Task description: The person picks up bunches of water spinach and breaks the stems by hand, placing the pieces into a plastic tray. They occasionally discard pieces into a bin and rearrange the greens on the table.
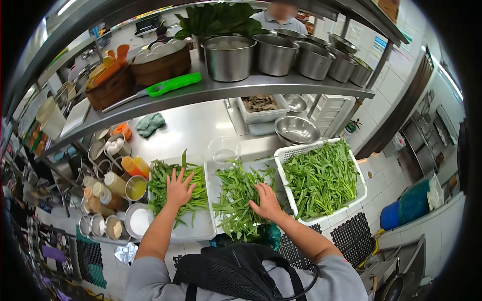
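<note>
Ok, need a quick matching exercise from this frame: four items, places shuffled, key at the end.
1. left hand
2. right hand
3. white basket
4. green-handled tool

A. up on the shelf
B. at the greens in the middle tray
C. right of both trays, heaped with greens
D. fingers spread over the greens in the left tray

Pairs: 1-D, 2-B, 3-C, 4-A

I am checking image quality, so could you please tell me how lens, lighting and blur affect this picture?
Head view: the wide lens bows the shelf and leaves dark corners; glare whitens the counter; a blurred patch covers part of the person behind the shelf; the left hand, right hand and greens look fairly clear.
</note>
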`<state>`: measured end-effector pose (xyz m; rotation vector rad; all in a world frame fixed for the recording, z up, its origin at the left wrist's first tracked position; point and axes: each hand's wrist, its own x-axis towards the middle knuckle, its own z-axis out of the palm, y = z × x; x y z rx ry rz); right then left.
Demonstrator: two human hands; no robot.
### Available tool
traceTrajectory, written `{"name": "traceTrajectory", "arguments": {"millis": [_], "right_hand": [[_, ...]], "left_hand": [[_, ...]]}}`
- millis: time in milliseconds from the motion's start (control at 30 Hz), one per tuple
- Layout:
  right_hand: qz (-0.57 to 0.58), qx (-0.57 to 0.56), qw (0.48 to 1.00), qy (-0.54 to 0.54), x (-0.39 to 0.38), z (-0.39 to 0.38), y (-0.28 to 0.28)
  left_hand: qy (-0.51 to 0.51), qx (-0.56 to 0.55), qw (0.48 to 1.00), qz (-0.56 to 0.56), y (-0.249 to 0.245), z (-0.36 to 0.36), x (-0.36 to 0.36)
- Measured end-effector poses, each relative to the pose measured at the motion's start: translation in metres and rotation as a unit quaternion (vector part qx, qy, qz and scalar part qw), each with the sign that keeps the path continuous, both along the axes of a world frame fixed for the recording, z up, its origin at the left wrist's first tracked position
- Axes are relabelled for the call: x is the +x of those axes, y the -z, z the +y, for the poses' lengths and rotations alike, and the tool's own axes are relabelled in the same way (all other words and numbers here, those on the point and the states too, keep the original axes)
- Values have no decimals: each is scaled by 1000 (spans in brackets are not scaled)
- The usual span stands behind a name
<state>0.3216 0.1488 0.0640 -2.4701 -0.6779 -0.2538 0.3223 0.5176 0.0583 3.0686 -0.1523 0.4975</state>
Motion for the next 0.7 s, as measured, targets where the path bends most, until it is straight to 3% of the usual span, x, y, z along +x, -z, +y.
{"name": "traceTrajectory", "arguments": {"millis": [367, 700], "right_hand": [[8, -90, 995, 37, -14, -4, 45], [-10, -57, 997, 42, -15, -7, 47]], "left_hand": [[-15, -37, 997, 60, 13, 4, 5], [-7, -24, 999, 35, 19, 2, 8]]}}
